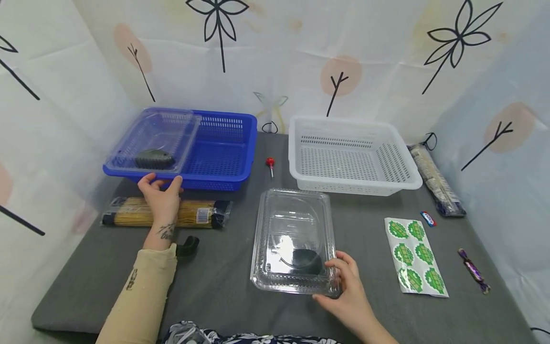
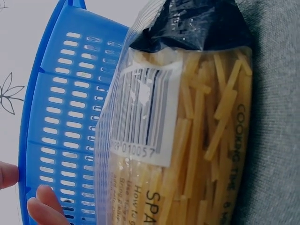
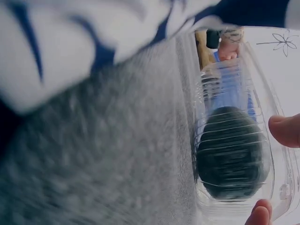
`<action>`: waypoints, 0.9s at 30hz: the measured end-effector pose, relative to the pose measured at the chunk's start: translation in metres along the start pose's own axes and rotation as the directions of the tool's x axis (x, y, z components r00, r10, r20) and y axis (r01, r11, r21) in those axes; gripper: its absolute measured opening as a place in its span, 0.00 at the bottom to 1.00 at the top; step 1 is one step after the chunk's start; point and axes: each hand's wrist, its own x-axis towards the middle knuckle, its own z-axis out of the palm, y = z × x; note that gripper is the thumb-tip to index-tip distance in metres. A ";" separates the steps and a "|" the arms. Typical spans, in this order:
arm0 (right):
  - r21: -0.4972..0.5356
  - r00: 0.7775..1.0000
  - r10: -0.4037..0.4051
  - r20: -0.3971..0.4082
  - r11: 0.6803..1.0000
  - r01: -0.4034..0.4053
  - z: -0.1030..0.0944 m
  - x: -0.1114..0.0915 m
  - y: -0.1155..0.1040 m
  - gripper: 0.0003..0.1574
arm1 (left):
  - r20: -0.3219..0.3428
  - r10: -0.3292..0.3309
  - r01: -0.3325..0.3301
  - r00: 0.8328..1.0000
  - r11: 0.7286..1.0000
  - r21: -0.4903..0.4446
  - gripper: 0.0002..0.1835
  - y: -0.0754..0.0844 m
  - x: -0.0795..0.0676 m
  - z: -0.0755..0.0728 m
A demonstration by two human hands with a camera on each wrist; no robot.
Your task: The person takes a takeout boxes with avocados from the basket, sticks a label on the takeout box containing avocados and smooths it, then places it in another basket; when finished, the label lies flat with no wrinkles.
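Observation:
My left hand (image 1: 163, 203) is at the front of a blue basket (image 1: 223, 162), a fingertip touching its rim and other fingers before the slotted wall. A clear plastic container (image 1: 167, 126), with a dark, ridged-looking item (image 1: 154, 159) in it, sits in that basket's left part. On the grey surface lies a second clear clamshell container (image 1: 290, 215), lid down, with a dark oval item (image 3: 229, 154) inside. My right hand (image 1: 345, 289) pinches that container's near right corner. Below my left wrist is a pack of spaghetti (image 2: 197, 140).
A white basket (image 1: 354, 157) stands at the back right, next to a long wrapped pack (image 1: 436, 179). Green round stickers (image 1: 417, 255), a small wrapper (image 1: 428, 219) and a purple wrapped candy (image 1: 474, 271) lie at right. A red-topped tool (image 1: 270, 165) lies between the baskets.

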 end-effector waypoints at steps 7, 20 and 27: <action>-0.028 1.000 -0.017 -0.020 0.999 0.017 0.003 0.011 0.004 0.45 | 0.200 0.010 -0.056 0.980 0.974 0.221 0.30 0.051 -0.071 0.022; -0.074 1.000 -0.001 -0.003 0.997 0.000 0.004 0.012 0.001 0.46 | 0.791 -0.314 0.040 0.525 0.938 0.346 0.38 0.063 -0.181 0.041; -0.127 0.999 -0.031 -0.030 0.992 0.027 0.000 0.008 0.001 0.51 | 0.820 -0.299 0.050 0.487 0.947 0.316 0.37 0.064 -0.185 0.042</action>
